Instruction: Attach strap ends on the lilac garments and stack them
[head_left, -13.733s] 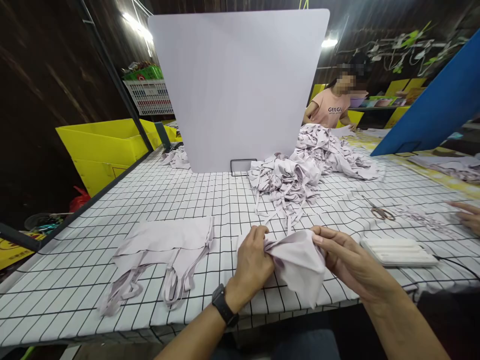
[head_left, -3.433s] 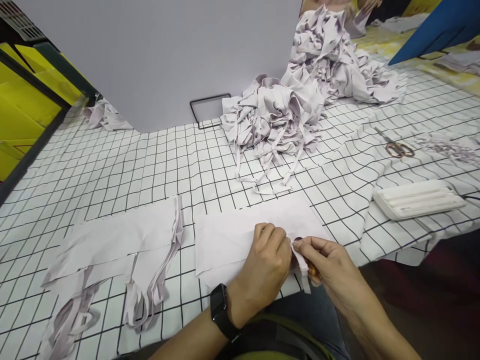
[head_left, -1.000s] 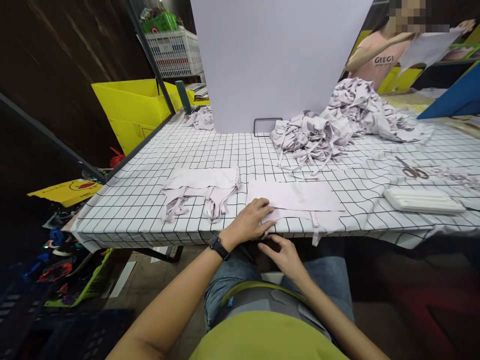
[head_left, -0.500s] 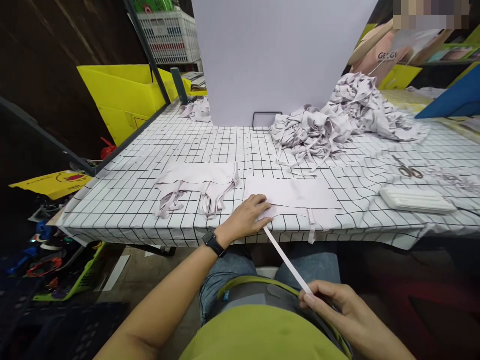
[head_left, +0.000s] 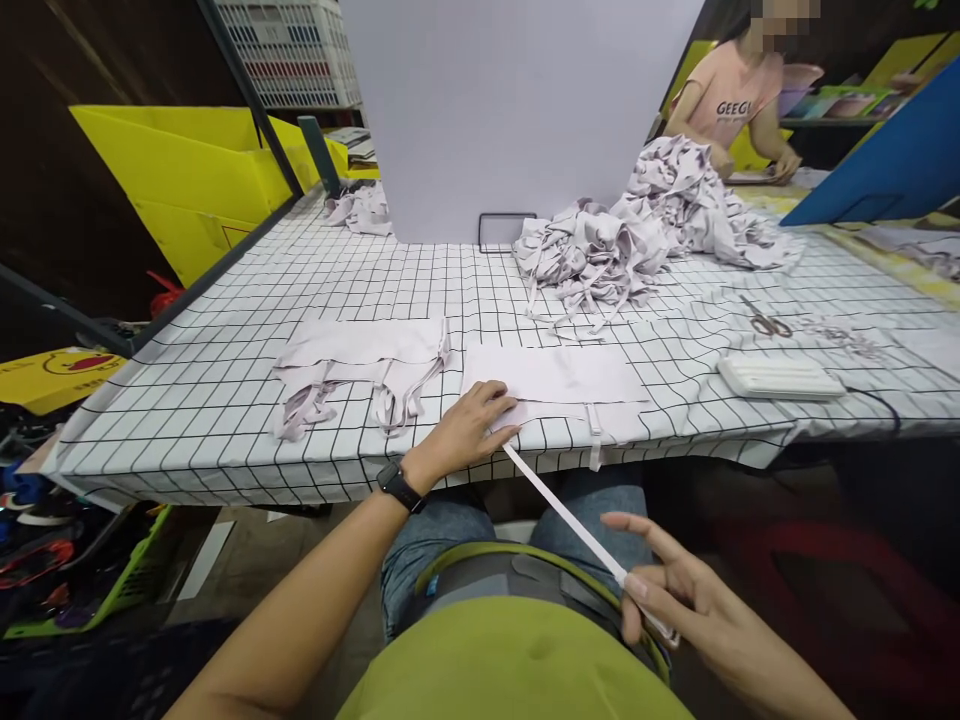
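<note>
A pale lilac strapped garment lies flat near the table's front edge. My left hand, with a dark watch on its wrist, presses on the garment's left end where a strap comes out. That narrow strap runs taut over the edge towards my lap. My right hand pinches the strap's far part between thumb and curled fingers, its index finger stretched out. The garment's other strap hangs over the edge. A similar garment with bunched straps lies to the left.
A grid-patterned cloth covers the table. Behind stand a tall pale panel and a heap of garments. Scissors and a white corded device lie at right. A co-worker sits beyond; a yellow bin stands left.
My right hand has lifted its index finger off and shifted along the strap, still pinching it. My left hand stays on the garment. The view has turned right, and the co-worker's arms are lower.
</note>
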